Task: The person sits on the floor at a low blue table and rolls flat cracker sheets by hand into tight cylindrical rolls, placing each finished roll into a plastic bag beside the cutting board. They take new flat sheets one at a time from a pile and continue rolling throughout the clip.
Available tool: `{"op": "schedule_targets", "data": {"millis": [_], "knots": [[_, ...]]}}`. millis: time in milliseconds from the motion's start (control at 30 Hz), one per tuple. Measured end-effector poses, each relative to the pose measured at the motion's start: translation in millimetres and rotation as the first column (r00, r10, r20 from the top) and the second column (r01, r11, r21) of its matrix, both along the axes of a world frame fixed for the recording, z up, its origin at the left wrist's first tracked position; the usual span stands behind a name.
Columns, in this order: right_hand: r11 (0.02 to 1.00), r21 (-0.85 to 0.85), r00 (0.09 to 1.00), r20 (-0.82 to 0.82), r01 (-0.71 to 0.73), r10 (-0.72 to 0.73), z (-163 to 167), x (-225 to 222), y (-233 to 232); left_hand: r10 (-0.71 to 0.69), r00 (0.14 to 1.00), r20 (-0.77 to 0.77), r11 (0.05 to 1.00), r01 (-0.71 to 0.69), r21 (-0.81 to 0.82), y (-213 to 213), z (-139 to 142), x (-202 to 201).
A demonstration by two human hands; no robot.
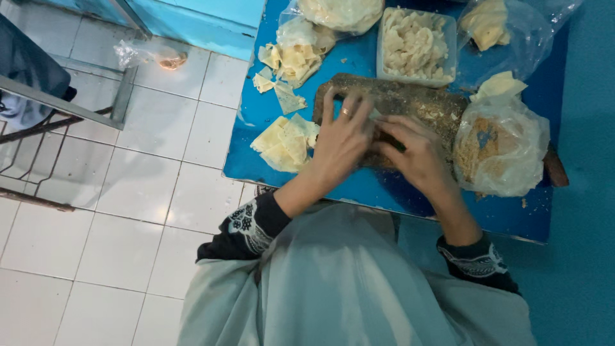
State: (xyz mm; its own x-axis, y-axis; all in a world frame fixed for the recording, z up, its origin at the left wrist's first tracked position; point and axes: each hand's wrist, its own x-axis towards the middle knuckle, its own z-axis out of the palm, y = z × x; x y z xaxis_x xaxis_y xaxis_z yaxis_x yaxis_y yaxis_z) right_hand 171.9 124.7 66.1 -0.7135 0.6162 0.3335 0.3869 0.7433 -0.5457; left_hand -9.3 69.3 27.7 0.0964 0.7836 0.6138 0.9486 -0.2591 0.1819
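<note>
Floor: white square tiles [96,211] are filling the left half of the view, with a metal frame [64,106] standing on them at the upper left and a crumpled clear bag [150,56] lying near a blue wall.
Counter: a blue counter [384,192] is carrying everything else; its near edge is running just in front of the person's body.
Board: a dark, crumb-dusted wooden board [416,102] is lying across the middle of the counter, and both hands are working over its near edge.
Large bag: a clear plastic bag of pale crumbs [503,150] is sitting at the right end of the board, touching it.
Tub: a clear rectangular tub [415,45] of pale dough pieces is standing just behind the board.
Other bags: two more clear bags of pale dough are lying at the far edge, one at the top centre [343,14], one at the top right [496,25].
Wrappers: thin pale dough sheets [285,141] are lying stacked just left of the board, with a looser heap [288,64] farther back.
Left hand: the left hand [343,138], a ring on one finger, is pressing down on the board, fingers spread and half curled over something small; what they are holding cannot be told.
Right hand: the right hand [416,154] is touching the left hand, its fingers bent inward onto the same spot; whether they are pinching anything is hidden.
</note>
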Motion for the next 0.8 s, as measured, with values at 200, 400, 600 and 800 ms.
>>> {"op": "schedule_targets", "data": {"millis": [200, 400, 600, 800], "knots": [[0.977, 0.186, 0.990, 0.072, 0.106, -0.121, -24, -1, 29, -0.051, 0.982, 0.180, 0.997, 0.060, -0.042, 18, -9, -13], [0.972, 0.027, 0.970, 0.062, 0.234, -0.235, -43, -5, 57, 0.123, 0.927, 0.354, 0.989, -0.085, -0.121, 27, -14, -4], [0.972, 0.154, 0.983, 0.024, 0.177, -0.182, -32, 2, 39, 0.027, 0.967, 0.252, 0.999, -0.016, -0.045, 19, -15, -9], [0.917, 0.365, 0.972, 0.100, 0.162, -0.211, -21, 2, 25, -0.007, 0.991, 0.136, 0.998, 0.015, -0.057, 18, -19, -11]]}}
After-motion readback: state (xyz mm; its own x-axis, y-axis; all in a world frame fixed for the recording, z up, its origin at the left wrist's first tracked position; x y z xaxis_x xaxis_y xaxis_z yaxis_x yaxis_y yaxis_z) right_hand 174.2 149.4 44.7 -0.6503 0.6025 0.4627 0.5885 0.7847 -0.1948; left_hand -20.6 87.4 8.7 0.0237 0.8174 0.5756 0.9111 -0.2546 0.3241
